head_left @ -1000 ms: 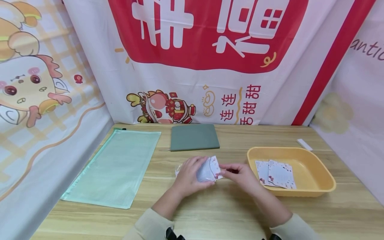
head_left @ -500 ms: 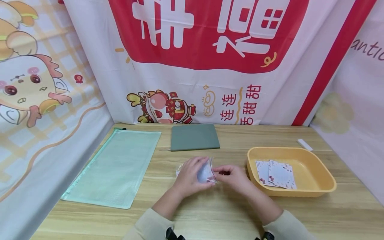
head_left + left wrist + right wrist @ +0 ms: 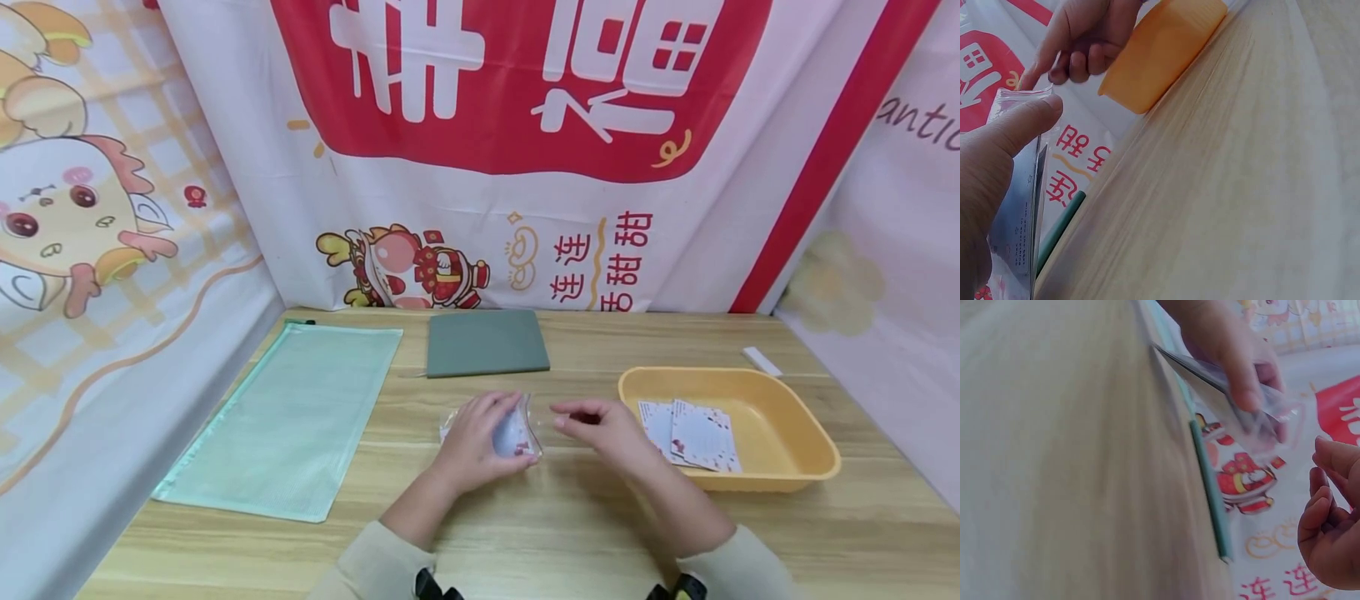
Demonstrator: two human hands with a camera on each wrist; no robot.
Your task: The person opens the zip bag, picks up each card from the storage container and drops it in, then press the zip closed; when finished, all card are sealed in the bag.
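In the head view my left hand (image 3: 471,442) grips a small clear zip bag (image 3: 528,429) around its sides, thumb in front. Printed cards (image 3: 512,433) sit inside the bag, partly covered by the fingers. The left wrist view shows the thumb pressing near the mouth of the bag (image 3: 1022,99). Just right of that mouth, my right hand (image 3: 603,429) hovers with bent fingers, apart from the bag. From the right wrist view, nothing shows between the thumb and fingers of the right hand (image 3: 1335,519).
A yellow tray (image 3: 787,429) at the right holds several printed cards (image 3: 705,435). Behind it lies a white strip (image 3: 762,361). A green notebook (image 3: 487,343) lies beyond the hands. A mint zip pouch (image 3: 285,417) covers the left of the wooden table (image 3: 540,542).
The right hand has pushed the protruding white card piece into the bag, then let go and drawn back to the right. The left hand has kept its hold on the bag.
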